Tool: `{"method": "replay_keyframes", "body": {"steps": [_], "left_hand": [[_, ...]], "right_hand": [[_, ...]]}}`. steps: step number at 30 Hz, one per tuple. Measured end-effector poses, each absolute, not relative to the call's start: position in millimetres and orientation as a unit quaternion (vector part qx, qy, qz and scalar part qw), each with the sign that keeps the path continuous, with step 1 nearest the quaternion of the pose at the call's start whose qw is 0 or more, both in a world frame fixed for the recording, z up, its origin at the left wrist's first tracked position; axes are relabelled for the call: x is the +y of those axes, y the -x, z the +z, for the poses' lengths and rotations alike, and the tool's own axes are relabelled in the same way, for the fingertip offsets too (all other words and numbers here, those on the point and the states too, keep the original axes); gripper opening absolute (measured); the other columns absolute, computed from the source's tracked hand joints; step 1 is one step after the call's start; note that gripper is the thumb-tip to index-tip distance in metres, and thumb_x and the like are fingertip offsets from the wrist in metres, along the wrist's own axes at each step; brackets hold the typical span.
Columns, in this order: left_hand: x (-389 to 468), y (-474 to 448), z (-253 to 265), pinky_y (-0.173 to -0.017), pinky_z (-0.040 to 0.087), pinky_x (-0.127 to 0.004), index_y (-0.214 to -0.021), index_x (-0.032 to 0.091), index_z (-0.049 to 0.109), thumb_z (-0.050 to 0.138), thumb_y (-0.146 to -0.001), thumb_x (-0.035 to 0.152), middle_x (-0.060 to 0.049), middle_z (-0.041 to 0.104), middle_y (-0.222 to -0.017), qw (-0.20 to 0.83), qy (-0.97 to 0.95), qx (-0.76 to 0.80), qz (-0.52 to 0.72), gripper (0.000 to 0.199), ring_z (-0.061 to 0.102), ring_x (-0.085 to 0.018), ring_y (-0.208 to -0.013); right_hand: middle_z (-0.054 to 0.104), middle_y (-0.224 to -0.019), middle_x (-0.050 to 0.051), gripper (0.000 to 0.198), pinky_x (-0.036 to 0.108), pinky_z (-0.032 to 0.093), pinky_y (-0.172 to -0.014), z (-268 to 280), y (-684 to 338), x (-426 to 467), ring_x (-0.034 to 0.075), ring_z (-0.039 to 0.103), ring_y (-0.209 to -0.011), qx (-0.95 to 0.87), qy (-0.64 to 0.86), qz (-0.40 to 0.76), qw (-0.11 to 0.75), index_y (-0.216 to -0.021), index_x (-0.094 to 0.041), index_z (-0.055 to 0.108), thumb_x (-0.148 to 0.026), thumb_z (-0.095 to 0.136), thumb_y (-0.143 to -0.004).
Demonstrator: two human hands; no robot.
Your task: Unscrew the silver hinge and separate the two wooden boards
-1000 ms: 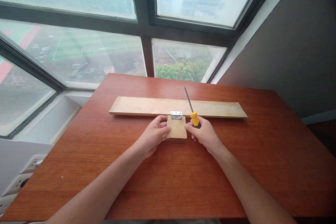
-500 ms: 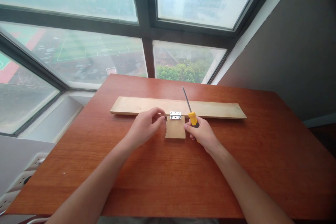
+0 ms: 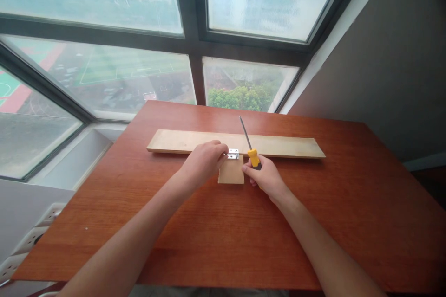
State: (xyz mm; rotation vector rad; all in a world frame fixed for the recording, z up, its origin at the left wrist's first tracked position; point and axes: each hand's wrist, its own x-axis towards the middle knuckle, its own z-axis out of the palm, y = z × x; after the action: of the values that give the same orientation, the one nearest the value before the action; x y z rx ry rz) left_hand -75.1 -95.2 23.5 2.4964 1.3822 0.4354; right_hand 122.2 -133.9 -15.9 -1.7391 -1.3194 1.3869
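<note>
A silver hinge [image 3: 233, 153] lies across the joint between a long pale wooden board [image 3: 285, 145] and a small wooden piece [image 3: 231, 172] in front of it. My left hand [image 3: 205, 158] is closed at the hinge's left end, its fingertips pinched together and covering that end. Whatever they hold, if anything, is too small or hidden to make out. My right hand [image 3: 266, 174] grips a screwdriver [image 3: 253, 155] by its yellow and black handle, just right of the small piece. The shaft points up and away, its tip clear of the hinge.
The reddish-brown wooden table [image 3: 216, 236] stands against framed windows [image 3: 195, 46]. White power sockets [image 3: 33, 239] are on the wall at lower left. A grey wall [image 3: 376, 55] rises on the right.
My left hand has moved right, from beside the small piece onto the hinge's left end, and its fingers have closed together. My right hand still holds the screwdriver in nearly the same pose.
</note>
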Motion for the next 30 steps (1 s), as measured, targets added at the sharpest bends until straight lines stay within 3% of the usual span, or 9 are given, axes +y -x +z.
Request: {"method": "replay_keyframes", "body": {"steps": [11,22,30], "left_hand": [[-92,75,21,-0.064,0.041,-0.027,-0.081,0.017,0.064,0.052,-0.092,0.024,-0.005,0.064,-0.084,0.127,-0.859,0.472,0.151,0.019,0.059,-0.016,-0.072],[-91,70,19,-0.051,0.030,-0.025,-0.092,0.016,0.054,0.038,-0.099,0.026,-0.006,0.059,-0.088,-0.007,-0.905,0.425,0.029,0.021,0.056,-0.015,-0.063],[-79,71,19,-0.051,0.021,-0.026,-0.071,0.016,0.059,0.040,-0.099,0.040,-0.006,0.062,-0.068,-0.014,-0.905,0.421,0.056,0.042,0.054,-0.016,-0.057]], "right_hand": [[0.062,-0.088,0.001,0.024,0.023,0.052,-0.057,-18,-122,-133,0.008,0.059,-0.065,-0.498,0.652,0.507,0.263,-0.106,-0.014,0.060,-0.034,0.059,-0.093],[0.062,-0.085,0.000,0.023,0.022,0.051,-0.055,-19,-122,-133,0.008,0.057,-0.063,-0.509,0.643,0.507,0.268,-0.104,-0.014,0.060,-0.034,0.059,-0.093],[0.061,-0.083,-0.001,0.022,0.021,0.050,-0.053,-20,-124,-133,0.007,0.056,-0.061,-0.519,0.638,0.502,0.269,-0.103,-0.014,0.060,-0.034,0.059,-0.093]]}}
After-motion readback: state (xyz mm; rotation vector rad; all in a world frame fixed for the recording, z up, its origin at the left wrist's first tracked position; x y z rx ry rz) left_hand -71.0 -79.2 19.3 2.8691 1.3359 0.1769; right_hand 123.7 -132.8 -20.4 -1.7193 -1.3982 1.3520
